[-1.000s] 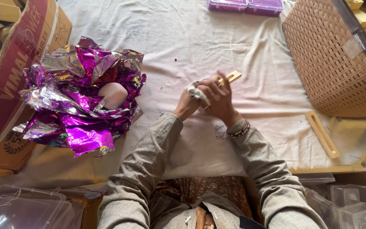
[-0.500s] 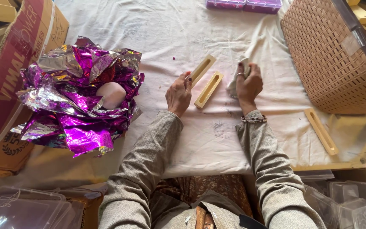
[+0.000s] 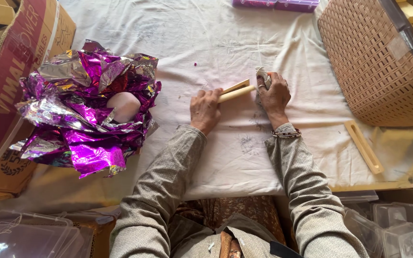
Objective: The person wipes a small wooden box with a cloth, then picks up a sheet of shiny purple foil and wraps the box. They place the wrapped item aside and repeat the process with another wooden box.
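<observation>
Wooden strips [image 3: 235, 91] — two slim, pale pieces lying side by side on the white cloth [image 3: 206, 43] at centre, between the hands. They look light and stiff, thin enough to snap if bent; hold is best taken at an end or along the long edges. Left hand [image 3: 204, 110] rests on the near end of the strips, fingers curled down over them and pressing rather than fully closed. Right hand [image 3: 274, 94] is closed around a small crumpled rag [image 3: 262, 74] just beside the far end of the strips. A third strip [image 3: 364, 147] lies well apart at the right. Basket [image 3: 374, 62] — woven, tan, at upper right; contents cannot be seen. Purple foil [image 3: 87, 110] is heaped at left around a pale rounded object. Clear plastic boxes [image 3: 25, 236] sit at the lower corners, apparently with nothing inside.
</observation>
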